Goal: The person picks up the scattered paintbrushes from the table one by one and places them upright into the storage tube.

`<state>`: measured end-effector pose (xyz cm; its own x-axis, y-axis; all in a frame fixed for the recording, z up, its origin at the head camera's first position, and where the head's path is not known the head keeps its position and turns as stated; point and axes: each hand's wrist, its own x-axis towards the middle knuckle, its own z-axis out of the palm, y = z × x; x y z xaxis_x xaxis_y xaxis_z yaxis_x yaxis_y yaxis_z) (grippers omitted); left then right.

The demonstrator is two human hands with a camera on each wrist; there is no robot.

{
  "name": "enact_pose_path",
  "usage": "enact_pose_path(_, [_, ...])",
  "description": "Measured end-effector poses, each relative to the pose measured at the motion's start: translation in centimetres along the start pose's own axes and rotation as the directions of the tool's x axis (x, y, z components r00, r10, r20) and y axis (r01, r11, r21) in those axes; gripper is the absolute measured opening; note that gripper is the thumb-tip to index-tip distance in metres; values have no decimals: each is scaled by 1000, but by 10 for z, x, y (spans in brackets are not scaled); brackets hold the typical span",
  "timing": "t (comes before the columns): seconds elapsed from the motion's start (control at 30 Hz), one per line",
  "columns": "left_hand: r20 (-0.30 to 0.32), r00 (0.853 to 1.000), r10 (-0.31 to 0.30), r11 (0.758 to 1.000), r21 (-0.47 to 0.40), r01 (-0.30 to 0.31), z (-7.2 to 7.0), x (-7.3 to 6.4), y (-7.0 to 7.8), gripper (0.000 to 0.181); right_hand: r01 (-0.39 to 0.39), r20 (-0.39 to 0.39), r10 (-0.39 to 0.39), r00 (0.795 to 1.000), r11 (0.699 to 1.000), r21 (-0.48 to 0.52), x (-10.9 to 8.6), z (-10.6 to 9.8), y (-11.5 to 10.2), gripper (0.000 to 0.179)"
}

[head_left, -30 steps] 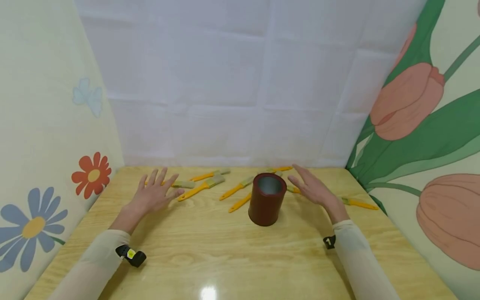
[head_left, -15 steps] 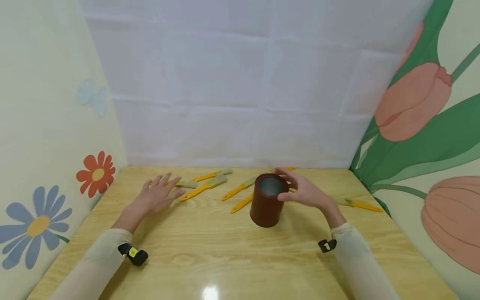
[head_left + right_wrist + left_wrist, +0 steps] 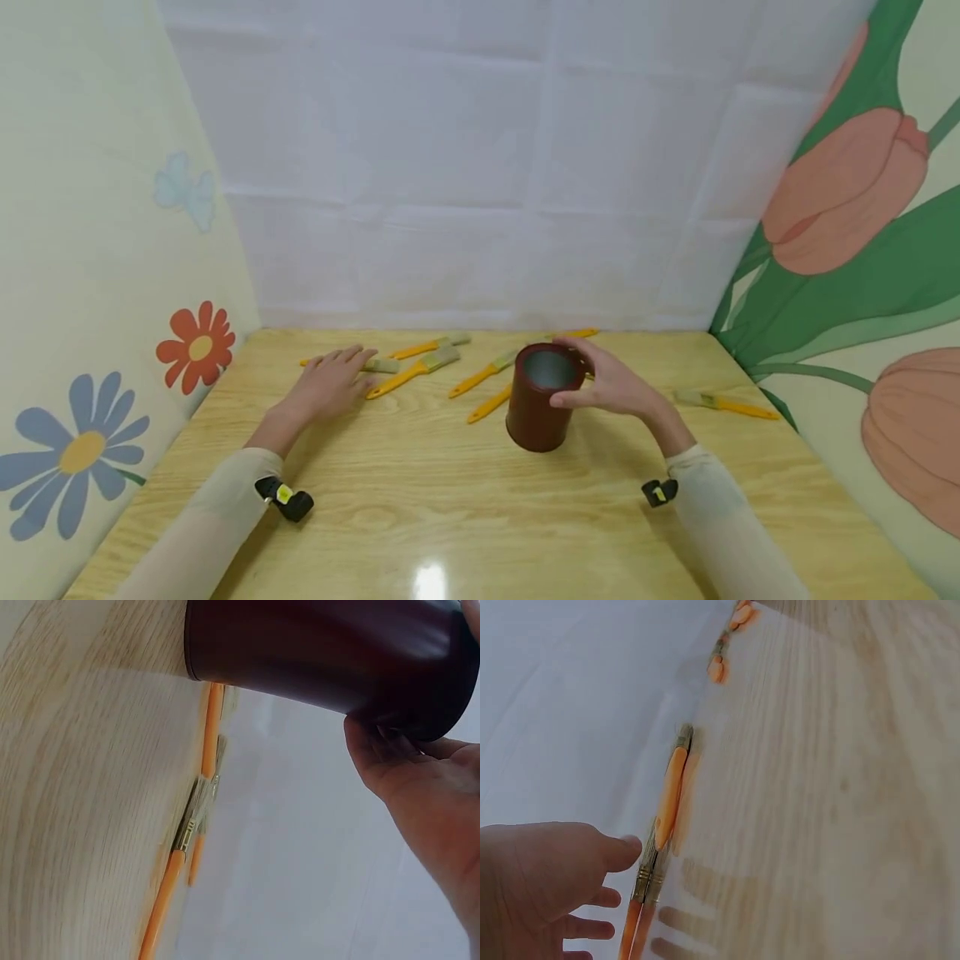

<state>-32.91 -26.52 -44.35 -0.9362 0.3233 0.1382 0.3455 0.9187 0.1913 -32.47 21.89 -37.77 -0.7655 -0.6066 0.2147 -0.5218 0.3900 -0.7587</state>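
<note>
Right of centre, we note right hand [image 3: 613,387] gripping maroon container [image 3: 536,422]; at left, left hand [image 3: 327,387], uncurled, near a paintbrush [image 3: 386,366].

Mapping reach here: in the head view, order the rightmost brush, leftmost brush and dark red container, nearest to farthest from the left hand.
1. Leftmost brush: partly behind the left hand.
2. Dark red container: right of centre.
3. Rightmost brush: right of the right hand.

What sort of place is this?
Probably an indoor staged setup, perhaps for filming: a pale wood-grain table stands between cream, flower-printed side panels, with a creased white sheet as backdrop.
</note>
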Motion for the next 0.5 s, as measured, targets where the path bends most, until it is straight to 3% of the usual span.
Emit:
enact_pose_path(0.27, [-47, 999, -20, 999, 24, 22, 4, 17, -1, 44, 7, 15, -7, 1000, 1000, -27, 1, 1, -5, 88])
enact_pose_path(0.5, [-73, 997, 8, 999, 41, -5, 5, 21, -6, 25, 29, 13, -28, 1000, 999, -41, 4, 7, -6, 87])
